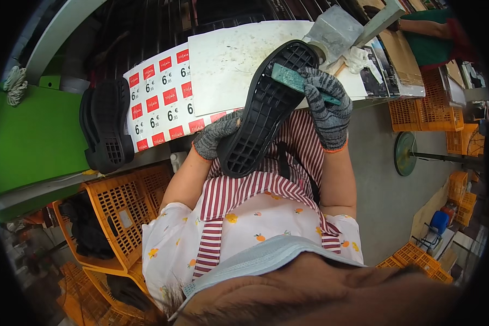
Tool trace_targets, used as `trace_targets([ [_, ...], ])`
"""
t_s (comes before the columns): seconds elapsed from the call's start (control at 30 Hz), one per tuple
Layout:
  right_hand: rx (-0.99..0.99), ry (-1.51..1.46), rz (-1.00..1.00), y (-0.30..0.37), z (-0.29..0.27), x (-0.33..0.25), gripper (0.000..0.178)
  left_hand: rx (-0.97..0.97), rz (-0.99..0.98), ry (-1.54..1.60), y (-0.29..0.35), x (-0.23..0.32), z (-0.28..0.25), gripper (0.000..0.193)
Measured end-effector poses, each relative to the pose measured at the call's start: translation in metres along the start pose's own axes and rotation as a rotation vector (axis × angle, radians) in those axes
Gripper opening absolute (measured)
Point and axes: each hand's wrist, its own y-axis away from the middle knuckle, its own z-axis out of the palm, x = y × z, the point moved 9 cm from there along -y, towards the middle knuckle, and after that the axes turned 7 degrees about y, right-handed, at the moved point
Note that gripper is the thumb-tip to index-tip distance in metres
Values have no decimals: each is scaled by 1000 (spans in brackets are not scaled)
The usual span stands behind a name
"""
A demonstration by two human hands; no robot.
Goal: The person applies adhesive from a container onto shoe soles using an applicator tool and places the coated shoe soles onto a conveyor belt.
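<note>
Our gloved left hand (221,134) grips the side of a black shoe sole (266,111), which slants up over the near edge of the white board (222,65). Our gloved right hand (328,106), closed around a green block (288,77), holds it across the sole, above the board; we cannot tell if they touch. More black soles (109,125) sit left of the board.
</note>
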Motion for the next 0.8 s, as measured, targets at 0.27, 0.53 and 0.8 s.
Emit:
trace_targets([
  [0.27,-156,-207,195,8,17,3,19,24,53,31,-1,8,5,60],
  [0.53,-200,-214,195,15,25,2,21,53,89,35,-7,18,4,52],
  [0.8,-204,-247,232,19,29,-5,20,121,172,119,-19,34,12,41],
])
